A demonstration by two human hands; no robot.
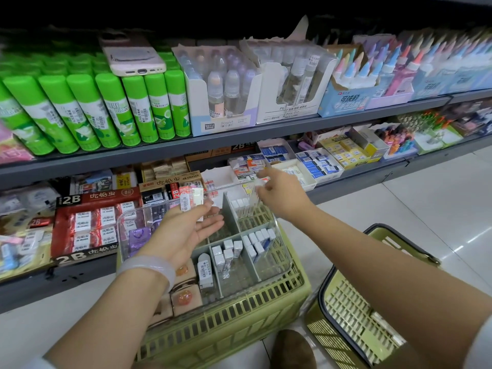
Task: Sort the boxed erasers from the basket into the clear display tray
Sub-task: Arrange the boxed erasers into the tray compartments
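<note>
The clear display tray (279, 258) sits across the top of a green basket (239, 315), its far rim close under the grey lower shelf edge (346, 179) at 12 o'clock. Open floor (439, 209) lies at 3 o'clock; a second green basket (354, 310) with a dark handle stands just beside the first at 4 o'clock, under the right forearm. A brown shoe (292, 350) shows at 6 o'clock between the baskets.

Grey dividers split the tray into compartments. The far-right one holds a row of upright white boxed erasers (241, 207); the middle-right one holds more white and blue boxes (259, 242); the centre one holds small wrapped erasers (226, 255), with a barcoded eraser (205, 270) beside them. At 8 o'clock the tray's left part holds peach blocks with orange centres (185, 295) and a purple item (138, 235).

The left hand (183, 230), palm up with fingers straight and together, lies over the tray's middle; a boxed eraser (191, 199) with a barcode label stands at its fingertips, though whether the thumb pins it I cannot tell. The right hand (277, 193) hovers over the tray's far-right corner, forefinger extended, other fingers loosely bent near a blurred clear piece; any pinch is unclear.
</note>
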